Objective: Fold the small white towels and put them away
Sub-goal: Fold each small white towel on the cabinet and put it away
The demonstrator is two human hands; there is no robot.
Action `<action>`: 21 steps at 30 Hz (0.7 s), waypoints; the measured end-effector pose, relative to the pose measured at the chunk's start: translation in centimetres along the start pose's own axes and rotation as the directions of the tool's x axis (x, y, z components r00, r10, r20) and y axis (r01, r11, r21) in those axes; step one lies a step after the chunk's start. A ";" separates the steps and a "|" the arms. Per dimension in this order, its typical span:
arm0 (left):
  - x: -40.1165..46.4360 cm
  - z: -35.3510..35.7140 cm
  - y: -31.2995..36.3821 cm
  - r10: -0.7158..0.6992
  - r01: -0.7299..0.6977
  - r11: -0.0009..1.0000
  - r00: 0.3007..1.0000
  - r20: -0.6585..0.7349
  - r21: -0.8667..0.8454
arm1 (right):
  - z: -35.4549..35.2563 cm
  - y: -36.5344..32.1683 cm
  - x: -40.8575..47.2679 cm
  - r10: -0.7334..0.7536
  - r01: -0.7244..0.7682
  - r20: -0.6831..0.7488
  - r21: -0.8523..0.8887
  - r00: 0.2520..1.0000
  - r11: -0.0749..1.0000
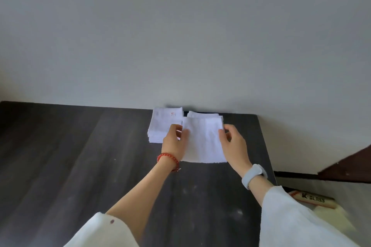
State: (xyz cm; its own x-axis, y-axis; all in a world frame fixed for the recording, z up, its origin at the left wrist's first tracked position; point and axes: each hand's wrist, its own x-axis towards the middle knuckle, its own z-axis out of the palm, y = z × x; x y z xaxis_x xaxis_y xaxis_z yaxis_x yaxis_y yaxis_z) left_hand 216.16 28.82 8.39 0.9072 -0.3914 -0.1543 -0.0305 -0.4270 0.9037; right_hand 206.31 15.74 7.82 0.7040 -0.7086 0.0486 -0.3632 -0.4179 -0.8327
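A small white towel (202, 142) hangs in front of me, held up by its two upper corners above the dark table (80, 156). My left hand (174, 142) pinches its left upper edge and my right hand (234, 144) pinches its right upper edge. Behind the left hand lies a stack of folded white towels (160, 124) with a small red mark on top. A second pile of white towels (202, 114) lies by the wall, mostly hidden behind the held towel.
The table ends at a pale wall at the back and has its right edge (267, 156) near my right wrist. Beyond that edge, lower down, lies a printed box or bag (315, 199) and a dark brown panel (351, 168).
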 end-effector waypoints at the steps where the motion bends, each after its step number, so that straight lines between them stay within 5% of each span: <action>1: 2.1 0.9 0.1 0.000 0.000 1.000 1.000 -0.006 0.006 | 0.6 0.5 2.0 0.002 -0.002 -0.015 -0.029 1.000 1.000; 6: 9.5 4.5 -1.1 -0.017 0.017 0.995 1.000 -0.008 0.098 | 3.4 3.6 8.8 0.023 -0.024 -0.006 -0.131 1.000 0.991; 9: 12.0 6.1 -2.5 -0.033 0.034 0.956 0.999 -0.008 0.293 | 4.8 5.7 11.1 0.055 -0.052 0.010 -0.197 0.998 0.979; 14: 13.4 7.8 -4.3 0.148 -0.051 0.733 0.985 -0.086 0.678 | 6.2 8.1 12.4 0.126 -0.124 -0.014 -0.324 0.992 0.938; 18: 13.7 8.0 -6.1 0.519 -0.297 0.483 0.855 0.004 0.824 | 6.4 9.4 12.2 -0.217 0.189 0.024 -0.595 0.976 0.782; 21: 13.3 7.8 -6.0 0.365 -0.356 0.322 0.902 0.232 0.878 | 6.3 8.9 12.4 -0.162 0.292 0.247 -0.698 0.955 0.653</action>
State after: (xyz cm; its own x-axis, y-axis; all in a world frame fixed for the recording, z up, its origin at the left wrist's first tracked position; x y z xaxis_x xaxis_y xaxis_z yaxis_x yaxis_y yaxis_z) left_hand 225.19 19.83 -2.19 0.7097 -0.6977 0.0979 -0.7007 -0.7135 -0.0050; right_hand 215.61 6.82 -2.43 0.8823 -0.4684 0.0453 -0.4582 -0.8770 -0.1446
